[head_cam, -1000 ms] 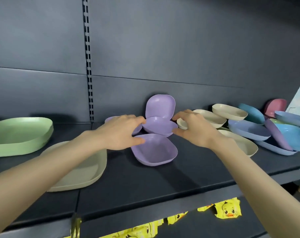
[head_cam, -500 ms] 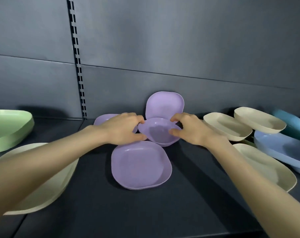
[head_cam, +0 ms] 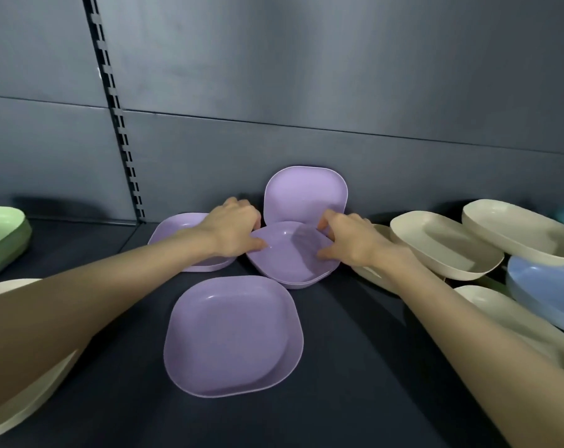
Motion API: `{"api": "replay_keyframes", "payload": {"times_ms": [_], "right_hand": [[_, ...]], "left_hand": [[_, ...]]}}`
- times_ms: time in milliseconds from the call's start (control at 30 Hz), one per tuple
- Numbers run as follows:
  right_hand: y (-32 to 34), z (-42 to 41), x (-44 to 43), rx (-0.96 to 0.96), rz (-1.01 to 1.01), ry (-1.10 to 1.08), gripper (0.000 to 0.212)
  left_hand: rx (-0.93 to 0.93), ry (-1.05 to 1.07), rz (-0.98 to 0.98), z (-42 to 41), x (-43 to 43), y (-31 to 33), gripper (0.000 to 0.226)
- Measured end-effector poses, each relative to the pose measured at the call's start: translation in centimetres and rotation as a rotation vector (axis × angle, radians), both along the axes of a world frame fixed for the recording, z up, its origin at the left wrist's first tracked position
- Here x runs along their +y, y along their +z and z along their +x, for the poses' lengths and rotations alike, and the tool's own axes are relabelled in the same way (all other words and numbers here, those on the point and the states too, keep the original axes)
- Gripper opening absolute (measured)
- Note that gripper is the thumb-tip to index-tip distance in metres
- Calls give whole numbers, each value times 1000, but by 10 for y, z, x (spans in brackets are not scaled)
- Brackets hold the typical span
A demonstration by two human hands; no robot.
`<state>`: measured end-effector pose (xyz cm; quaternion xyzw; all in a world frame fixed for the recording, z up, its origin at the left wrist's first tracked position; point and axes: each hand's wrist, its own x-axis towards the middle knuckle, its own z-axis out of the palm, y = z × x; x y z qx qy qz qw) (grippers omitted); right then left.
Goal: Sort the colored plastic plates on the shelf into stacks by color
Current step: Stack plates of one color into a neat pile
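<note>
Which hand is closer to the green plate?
Left. The left hand holds the middle purple plate on the edge facing the green plate; the right hand holds its opposite edge, farther away.

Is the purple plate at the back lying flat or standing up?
Standing: the back purple plate leans on edge against the wall.

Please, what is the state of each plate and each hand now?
left hand, grips middle purple plate
right hand, grips the same plate
middle purple plate, held at both sides
front purple plate, lying flat, untouched
back purple plate, upright against the wall
cream plates, tilted, overlapping
</note>
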<state>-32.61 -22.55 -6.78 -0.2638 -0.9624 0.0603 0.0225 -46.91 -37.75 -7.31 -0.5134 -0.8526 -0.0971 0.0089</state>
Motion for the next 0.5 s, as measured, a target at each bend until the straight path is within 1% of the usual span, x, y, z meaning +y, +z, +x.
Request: {"api": "replay_keyframes", "payload": {"times_ms": [200,267,400,500], "right_hand": [[0,2,6,101,-83,12,28],[4,5,7,159,-114,-5,20],[14,11,5,271,-93,-29,9],[19,17,2,356,-66,-48,9]], "left_hand": [[34,0,69,-4,7,-1,16],[-7,14,116,-3,7,3,12],[-116,29,181,-1,4,12,7],[-141,13,260,2,0,16,8]]}}
